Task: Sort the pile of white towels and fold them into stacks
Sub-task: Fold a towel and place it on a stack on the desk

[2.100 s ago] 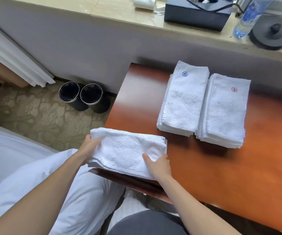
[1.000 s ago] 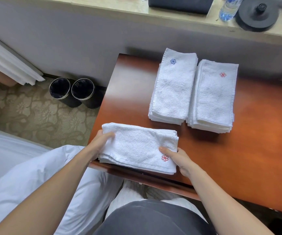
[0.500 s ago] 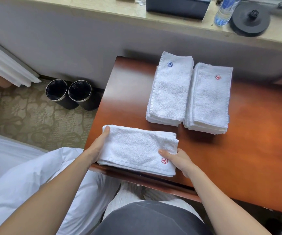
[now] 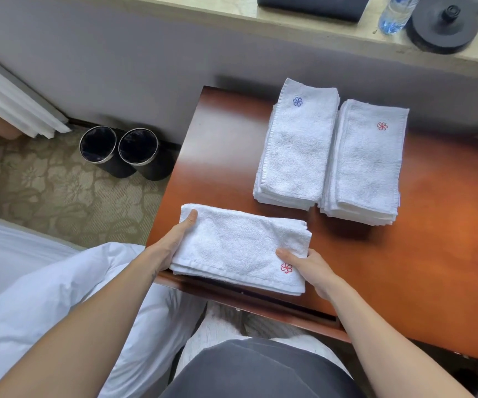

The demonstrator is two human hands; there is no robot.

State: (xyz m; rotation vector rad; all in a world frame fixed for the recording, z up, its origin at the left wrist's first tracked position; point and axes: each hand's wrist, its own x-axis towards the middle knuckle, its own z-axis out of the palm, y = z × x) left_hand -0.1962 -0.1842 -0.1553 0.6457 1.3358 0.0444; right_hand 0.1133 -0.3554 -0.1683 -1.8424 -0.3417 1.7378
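Note:
A folded white towel [image 4: 237, 248] with a red flower emblem at its near right corner lies at the near left corner of the wooden table [image 4: 432, 254]. My left hand [image 4: 171, 242] grips its left end, thumb on top. My right hand [image 4: 309, 268] grips its right end beside the emblem, thumb on top. Farther back stand two stacks of folded towels side by side. The left stack [image 4: 298, 150] shows a blue emblem and the right stack [image 4: 366, 165] a red one.
Two black round bins [image 4: 118, 147] stand on the patterned carpet left of the table. White bedding [image 4: 45, 297] lies at the near left. On the ledge behind are a water bottle [image 4: 395, 15], a black round object [image 4: 444, 24] and a black box [image 4: 312, 4].
The towel between my hands now shows a red emblem at its near right corner, which was not visible 2.1 s ago. Both hands stay at its ends.

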